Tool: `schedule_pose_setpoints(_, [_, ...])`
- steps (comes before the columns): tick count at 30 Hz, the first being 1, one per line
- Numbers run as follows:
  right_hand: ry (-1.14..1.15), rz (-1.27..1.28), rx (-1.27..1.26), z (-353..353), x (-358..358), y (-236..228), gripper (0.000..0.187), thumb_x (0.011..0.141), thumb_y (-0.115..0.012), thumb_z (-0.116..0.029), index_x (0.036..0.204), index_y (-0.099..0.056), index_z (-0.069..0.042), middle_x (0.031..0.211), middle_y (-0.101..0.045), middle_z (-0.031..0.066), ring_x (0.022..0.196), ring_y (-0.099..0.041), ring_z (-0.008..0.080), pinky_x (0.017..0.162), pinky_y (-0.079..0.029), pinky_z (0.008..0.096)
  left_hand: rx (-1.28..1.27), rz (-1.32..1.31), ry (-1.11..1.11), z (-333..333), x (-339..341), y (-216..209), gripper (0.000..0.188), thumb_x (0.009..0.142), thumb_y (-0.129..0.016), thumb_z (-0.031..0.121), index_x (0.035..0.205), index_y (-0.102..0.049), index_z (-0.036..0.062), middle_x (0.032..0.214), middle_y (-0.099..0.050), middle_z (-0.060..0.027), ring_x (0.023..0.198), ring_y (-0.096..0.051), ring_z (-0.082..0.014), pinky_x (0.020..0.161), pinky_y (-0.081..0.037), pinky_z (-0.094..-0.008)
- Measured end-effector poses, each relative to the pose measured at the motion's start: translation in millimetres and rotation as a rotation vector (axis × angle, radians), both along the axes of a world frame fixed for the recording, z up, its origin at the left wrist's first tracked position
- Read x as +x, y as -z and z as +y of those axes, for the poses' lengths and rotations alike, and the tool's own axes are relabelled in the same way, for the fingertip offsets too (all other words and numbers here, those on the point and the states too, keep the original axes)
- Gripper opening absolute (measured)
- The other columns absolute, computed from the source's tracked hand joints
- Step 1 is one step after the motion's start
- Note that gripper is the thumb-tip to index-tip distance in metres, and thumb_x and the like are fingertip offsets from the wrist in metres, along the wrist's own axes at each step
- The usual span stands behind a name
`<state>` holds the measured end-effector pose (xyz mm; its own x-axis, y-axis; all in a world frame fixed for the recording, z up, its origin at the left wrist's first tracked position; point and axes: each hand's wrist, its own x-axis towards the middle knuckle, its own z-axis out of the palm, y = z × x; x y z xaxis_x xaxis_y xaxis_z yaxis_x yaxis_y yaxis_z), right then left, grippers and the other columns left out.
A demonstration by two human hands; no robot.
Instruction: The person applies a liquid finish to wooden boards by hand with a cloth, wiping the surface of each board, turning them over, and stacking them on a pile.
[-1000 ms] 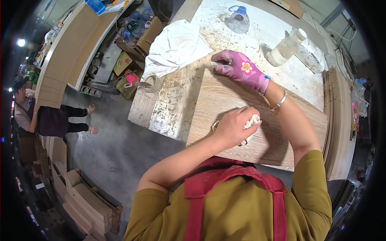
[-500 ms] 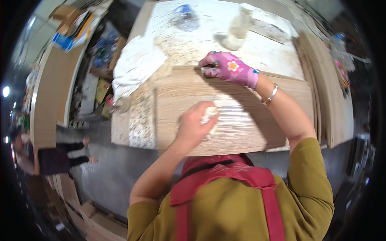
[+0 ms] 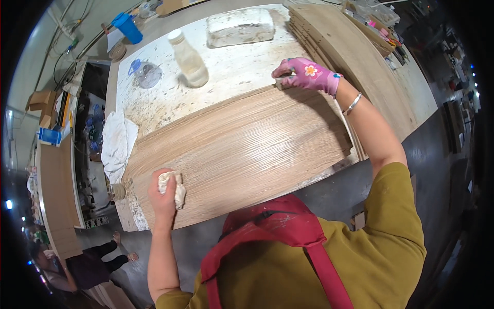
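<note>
White-topped and stained, your bench (image 3: 236,64) carries the long wood-grain board (image 3: 247,147), which lies flat along your side of it, straight in front of you. Take the board's middle as the clock's centre: stacked brown panels (image 3: 355,54) stand at two o'clock, a crumpled white cloth (image 3: 119,136) at nine, and a clouded bottle (image 3: 190,64) at eleven. Over the last second your hands have drawn well apart: your gloved right hand (image 3: 309,76) has come across to one o'clock on the far edge, and your bare left hand (image 3: 161,198) has slid out to eight. That leaves the board's middle uncovered and puts your cream wad (image 3: 179,194) near its left end. Your left fingers are curled closed around that wad; your right fingers bend over a small pale block (image 3: 283,82), though whether they grip it, you can't tell from here.
</note>
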<state>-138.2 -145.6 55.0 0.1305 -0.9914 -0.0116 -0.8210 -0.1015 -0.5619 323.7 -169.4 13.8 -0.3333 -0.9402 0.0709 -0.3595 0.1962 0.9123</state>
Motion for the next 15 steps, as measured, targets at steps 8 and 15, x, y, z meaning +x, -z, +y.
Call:
schedule_pose_setpoints(8, [0.159, 0.326, 0.058, 47.9, -77.1, -8.4, 0.026, 0.080, -0.063, -0.014, 0.104, -0.063, -0.005, 0.112, -0.061, 0.0125, 0.106, -0.056, 0.0282, 0.088, -0.047, 0.0368, -0.018, -0.100, -0.092, -2.3, 6.9, 5.4, 0.016, 0.086, -0.059, 0.013, 0.097, -0.057, 0.0010, 0.084, -0.058, -0.0044, 0.076, -0.052, -0.0119, 0.068, -0.042, -0.0269])
schedule_pose_setpoints(15, [0.376, -0.054, -0.426, 111.0, 34.7, -42.3, 0.036, 0.084, -0.061, -0.021, 0.113, -0.057, -0.001, 0.103, -0.060, 0.0136, 0.099, -0.057, 0.0269, 0.088, -0.044, 0.0359, -0.131, -0.143, -0.045, -48.5, 31.4, -15.8, 0.032, 0.084, -0.064, 0.024, 0.104, -0.059, -0.0004, 0.088, -0.063, -0.0077, 0.079, -0.057, -0.0159, 0.071, -0.046, -0.0302])
